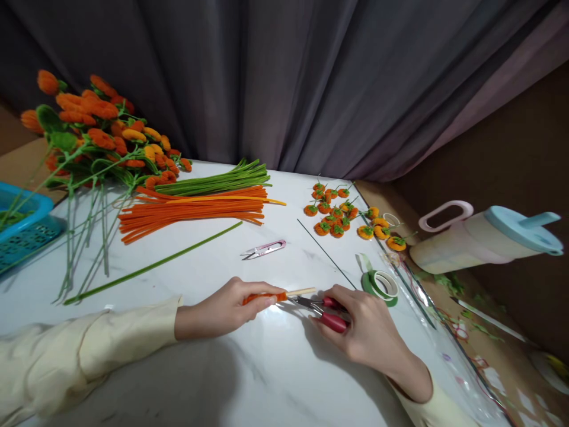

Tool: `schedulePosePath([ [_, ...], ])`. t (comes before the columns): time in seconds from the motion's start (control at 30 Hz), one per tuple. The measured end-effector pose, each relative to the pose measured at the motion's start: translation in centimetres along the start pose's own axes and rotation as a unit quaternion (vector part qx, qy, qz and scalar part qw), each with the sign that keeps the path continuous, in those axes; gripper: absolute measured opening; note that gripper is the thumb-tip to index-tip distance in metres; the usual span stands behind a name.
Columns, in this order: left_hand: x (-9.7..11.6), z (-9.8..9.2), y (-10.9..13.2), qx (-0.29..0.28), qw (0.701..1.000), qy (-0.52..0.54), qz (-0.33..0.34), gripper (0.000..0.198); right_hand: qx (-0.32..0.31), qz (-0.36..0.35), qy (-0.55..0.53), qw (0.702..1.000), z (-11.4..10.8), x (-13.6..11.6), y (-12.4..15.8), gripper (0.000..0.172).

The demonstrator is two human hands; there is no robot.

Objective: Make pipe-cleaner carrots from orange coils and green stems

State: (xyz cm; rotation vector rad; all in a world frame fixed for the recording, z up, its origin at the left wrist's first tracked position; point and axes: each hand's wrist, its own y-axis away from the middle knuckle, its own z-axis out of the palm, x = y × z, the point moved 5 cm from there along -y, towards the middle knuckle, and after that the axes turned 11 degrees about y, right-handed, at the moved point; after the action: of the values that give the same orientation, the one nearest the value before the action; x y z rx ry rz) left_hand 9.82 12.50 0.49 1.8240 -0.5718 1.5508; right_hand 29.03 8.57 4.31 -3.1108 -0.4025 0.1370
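My left hand (229,308) is closed, pinching an orange pipe cleaner (279,296) that is wrapped around a thin wooden stick (302,291). The bare end of the stick points right. My right hand (362,326) grips red-handled pliers (334,321), whose jaws meet the orange wrap near my left fingertips; whether they bite on it I cannot tell. Beyond my hands lie pink thread snips (264,249) and a thin dark green wire (326,254). A single green pipe cleaner (155,267) slants across the table on the left.
Orange pipe cleaners (191,214) and green pipe cleaners (222,179) lie in bundles at the back. Finished flowers (102,139) and a blue basket (31,231) are at left. Small flower heads (331,207), tape rolls (384,286) and a tumbler (471,240) are at right.
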Motion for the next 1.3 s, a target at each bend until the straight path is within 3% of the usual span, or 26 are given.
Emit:
schedulePosePath([
  [0.27,0.08,0.0,-0.04,0.001,1.0,-0.003,-0.018,0.036,0.016,-0.009,0.015,1.0,-0.05,-0.23,-0.02,0.011],
  [0.6,0.02,-0.04,-0.01,-0.008,1.0,-0.017,0.003,0.034,0.094,-0.034,0.035,0.994,-0.41,-0.22,0.27,0.01],
  [0.8,0.3,-0.12,0.0,-0.021,1.0,-0.019,0.002,0.034,0.108,-0.036,0.048,0.992,-0.45,-0.27,0.35,0.01],
  [1.13,0.11,-0.11,-0.13,-0.035,0.999,-0.01,-0.001,0.035,0.165,-0.042,0.128,0.977,-0.55,-1.0,0.65,0.012],
  [1.3,0.27,-0.12,-0.09,-0.03,0.999,-0.033,-0.001,0.034,0.13,-0.037,0.119,0.984,-0.17,-0.77,0.23,0.009],
])
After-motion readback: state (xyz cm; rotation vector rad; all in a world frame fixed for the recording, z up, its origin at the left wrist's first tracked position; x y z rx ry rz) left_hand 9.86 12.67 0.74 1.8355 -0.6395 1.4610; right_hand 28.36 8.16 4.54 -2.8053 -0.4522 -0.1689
